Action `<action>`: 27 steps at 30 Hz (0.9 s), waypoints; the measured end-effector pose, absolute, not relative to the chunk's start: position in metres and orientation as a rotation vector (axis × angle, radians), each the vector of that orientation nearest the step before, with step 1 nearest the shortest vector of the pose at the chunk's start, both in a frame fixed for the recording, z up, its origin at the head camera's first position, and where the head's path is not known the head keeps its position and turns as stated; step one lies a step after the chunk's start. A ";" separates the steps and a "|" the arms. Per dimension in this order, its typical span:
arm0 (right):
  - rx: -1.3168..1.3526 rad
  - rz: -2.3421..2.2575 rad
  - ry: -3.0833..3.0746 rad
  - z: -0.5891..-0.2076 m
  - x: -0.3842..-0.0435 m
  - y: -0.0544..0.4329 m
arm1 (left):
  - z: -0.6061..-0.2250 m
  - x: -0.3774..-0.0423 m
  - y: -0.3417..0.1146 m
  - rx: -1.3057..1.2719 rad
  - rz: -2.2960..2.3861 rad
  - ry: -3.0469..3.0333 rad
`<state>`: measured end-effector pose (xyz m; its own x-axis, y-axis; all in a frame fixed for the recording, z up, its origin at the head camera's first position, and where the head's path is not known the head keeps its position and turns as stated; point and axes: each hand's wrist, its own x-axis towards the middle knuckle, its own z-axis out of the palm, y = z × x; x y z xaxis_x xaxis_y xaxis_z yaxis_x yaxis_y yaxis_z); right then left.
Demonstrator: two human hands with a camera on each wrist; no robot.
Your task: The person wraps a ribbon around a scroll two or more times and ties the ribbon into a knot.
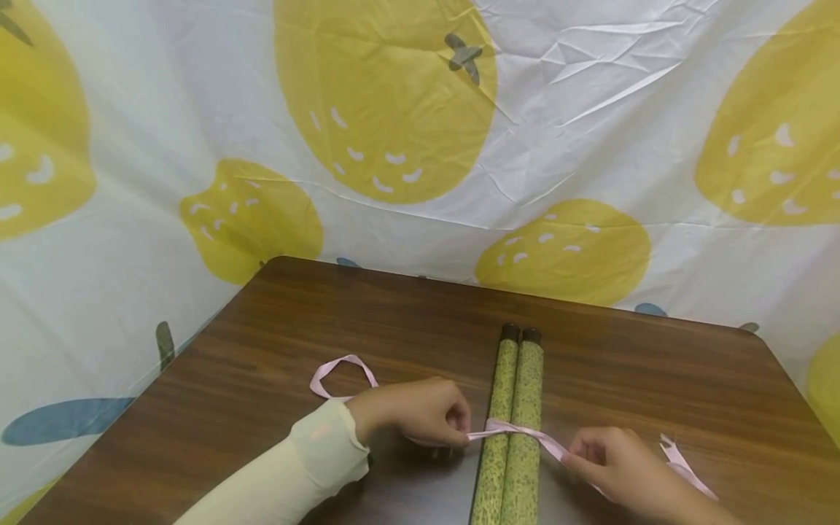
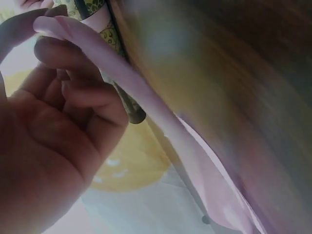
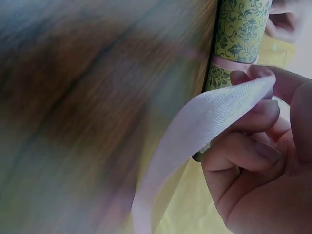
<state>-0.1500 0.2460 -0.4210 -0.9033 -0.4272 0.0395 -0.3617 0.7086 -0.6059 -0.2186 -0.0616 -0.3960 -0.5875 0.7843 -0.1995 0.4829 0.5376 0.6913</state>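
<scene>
Two slim scrolls (image 1: 523, 394), yellow-green with a dark floral pattern and black end knobs, lie side by side on the table. A pink ribbon (image 1: 510, 428) passes round both and crosses on top of them. On the left of the scrolls my left hand (image 1: 429, 410) pinches one length of the ribbon between thumb and fingers. My right hand (image 1: 613, 463) pinches the other length on the right side. Between the hands the ribbon runs nearly straight. In the right wrist view a loose tail of ribbon (image 3: 195, 122) hangs from the pinching fingertips (image 3: 263, 73).
The dark wooden table (image 1: 367, 313) has rounded far corners. A loop of the ribbon's left tail (image 1: 321, 375) lies behind my left wrist, and its frayed right end (image 1: 682, 463) lies past my right hand. A white cloth (image 1: 420, 226) printed with yellow fruit hangs behind the table.
</scene>
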 end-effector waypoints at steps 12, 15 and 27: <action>-0.674 -0.934 2.662 -0.424 -0.143 0.271 | -0.386 -0.218 -0.056 1.070 1.116 1.939; -0.690 -0.931 2.647 -0.422 -0.142 0.278 | -0.384 -0.219 -0.051 1.046 1.196 1.921; -0.286 -0.409 3.063 -0.397 -0.148 0.344 | -0.381 -0.221 -0.019 0.948 1.431 2.003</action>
<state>-0.1478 0.3435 -0.3965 -0.9823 -0.1868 -0.0138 -0.1767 0.9483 -0.2635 -0.2212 -0.0193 -0.3813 -0.6336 0.7736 -0.0005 0.2505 0.2058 0.9460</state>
